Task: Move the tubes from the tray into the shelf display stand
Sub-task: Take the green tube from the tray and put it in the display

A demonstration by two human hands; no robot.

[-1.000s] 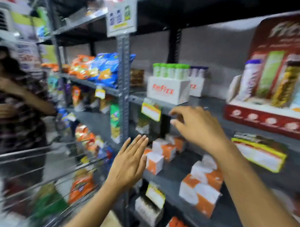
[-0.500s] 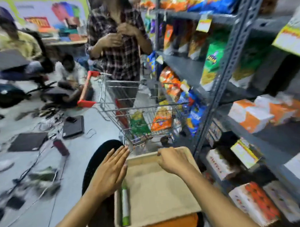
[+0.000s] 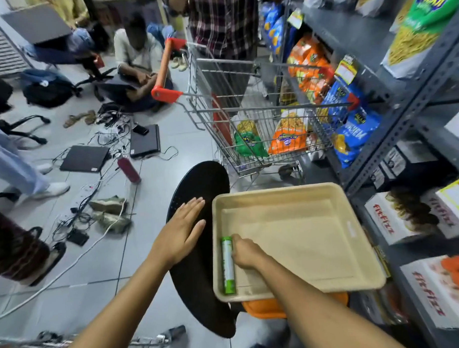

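Observation:
A beige tray (image 3: pixel 354 195) rests on an orange seat in front of me. One white tube with green ends (image 3: pixel 228 265) lies along the tray's left wall. My right hand (image 3: pixel 245 252) is down in the tray, its fingers touching the tube's upper part; whether they are closed around it I cannot tell. My left hand (image 3: pixel 182 231) is flat and open with fingers apart, resting on the black chair back (image 3: pixel 197 180) just left of the tray. The shelf display stand is out of view.
A grey metal shelf rack (image 3: pixel 403 110) with snack bags and fitfizz boxes (image 3: pixel 391 220) runs along the right. A shopping cart (image 3: pixel 260 120) with snack bags stands beyond the tray. Laptops, cables and shoes litter the floor at left. A person sits on the floor; another stands behind the cart.
My view swung down from the shelf to the tray. My right hand moved from the tray's far rim to the tube at its left wall. My left hand settled onto the chair back.

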